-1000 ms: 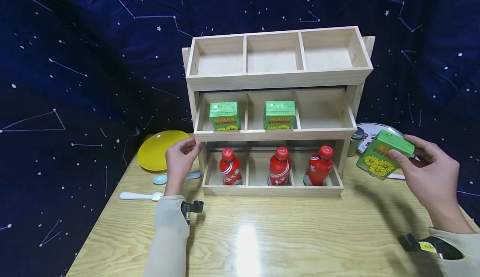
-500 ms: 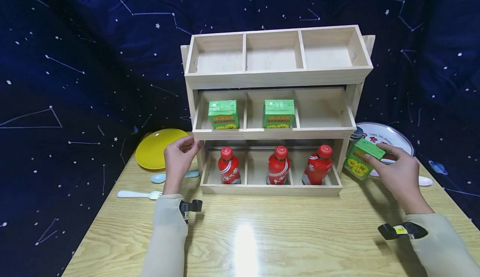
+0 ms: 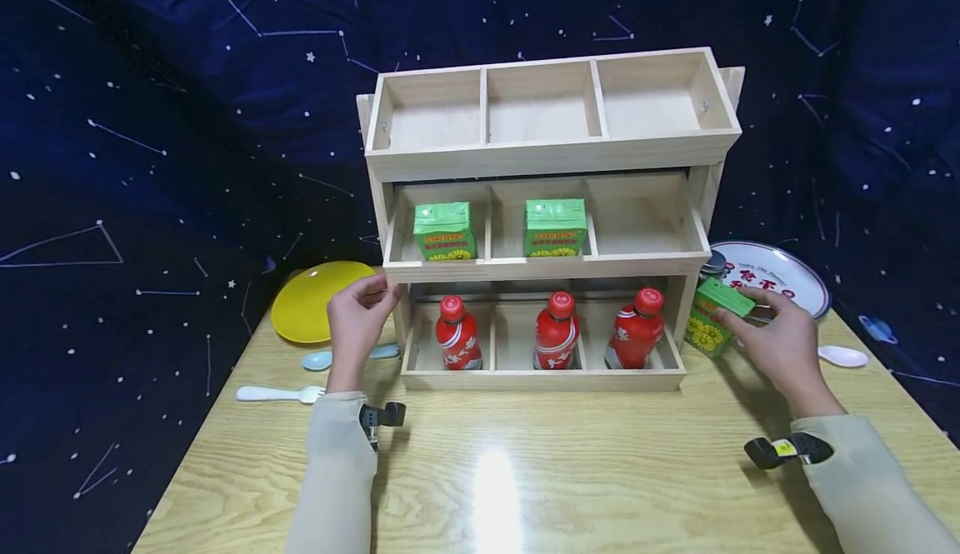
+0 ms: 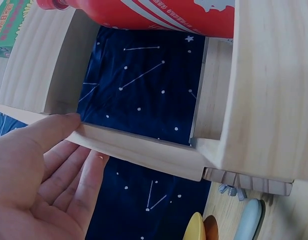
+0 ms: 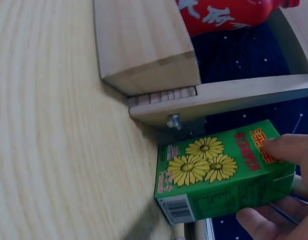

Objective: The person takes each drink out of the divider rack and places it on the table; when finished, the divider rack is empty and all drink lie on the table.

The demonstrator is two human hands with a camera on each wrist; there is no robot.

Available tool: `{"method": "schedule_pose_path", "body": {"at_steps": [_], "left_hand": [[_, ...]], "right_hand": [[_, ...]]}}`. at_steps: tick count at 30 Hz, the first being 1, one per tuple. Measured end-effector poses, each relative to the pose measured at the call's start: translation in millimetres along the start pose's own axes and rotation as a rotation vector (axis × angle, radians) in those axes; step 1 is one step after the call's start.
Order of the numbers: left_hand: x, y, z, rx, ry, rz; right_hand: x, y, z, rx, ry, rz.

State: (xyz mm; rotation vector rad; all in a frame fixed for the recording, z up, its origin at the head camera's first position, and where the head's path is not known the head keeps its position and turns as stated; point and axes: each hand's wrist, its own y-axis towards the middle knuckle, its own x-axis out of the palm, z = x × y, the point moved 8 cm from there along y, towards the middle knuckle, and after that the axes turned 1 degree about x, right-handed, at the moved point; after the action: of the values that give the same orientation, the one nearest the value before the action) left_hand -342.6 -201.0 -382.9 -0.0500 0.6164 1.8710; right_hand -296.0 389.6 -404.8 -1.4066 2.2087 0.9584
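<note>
Red Chinese characters on a yellow band are seen on the green carton (image 5: 223,172) above its printed yellow flowers, too blurred to be read; a barcode is carried on its end. White characters are borne by the red bottles (image 3: 458,339), unreadable. Characters "不" are made out on the white plate (image 3: 780,275).

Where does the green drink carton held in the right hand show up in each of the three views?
Head: the held green carton sits right of centre, beside the wooden rack's right post, gripped by the right hand.
Left wrist: not in it; the green corner at top left belongs to a carton on the shelf.
Right wrist: lower right, sunflower face showing.
Shared landmark: the wooden rack with its red bottles.
</note>
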Motion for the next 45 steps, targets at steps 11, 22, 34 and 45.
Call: {"method": "schedule_pose_path", "body": {"at_steps": [11, 22, 34, 45], "left_hand": [[1.3, -2.0, -3.0, -0.029, -0.009, -0.022], [2.6, -3.3, 0.3, -0.021, -0.001, -0.014], [-0.3, -3.4, -0.9, -0.028, -0.011, -0.007], [0.0, -2.1, -1.6, -0.021, -0.011, -0.001]], "right_hand": [[-28, -11, -21, -0.017, 0.005, 0.048], [-58, -25, -92, -0.115, 0.179, 0.119], [-22, -25, -181, -0.374, 0.321, -0.024], [20, -11, -236, -0.477, 0.362, -0.135]]}}
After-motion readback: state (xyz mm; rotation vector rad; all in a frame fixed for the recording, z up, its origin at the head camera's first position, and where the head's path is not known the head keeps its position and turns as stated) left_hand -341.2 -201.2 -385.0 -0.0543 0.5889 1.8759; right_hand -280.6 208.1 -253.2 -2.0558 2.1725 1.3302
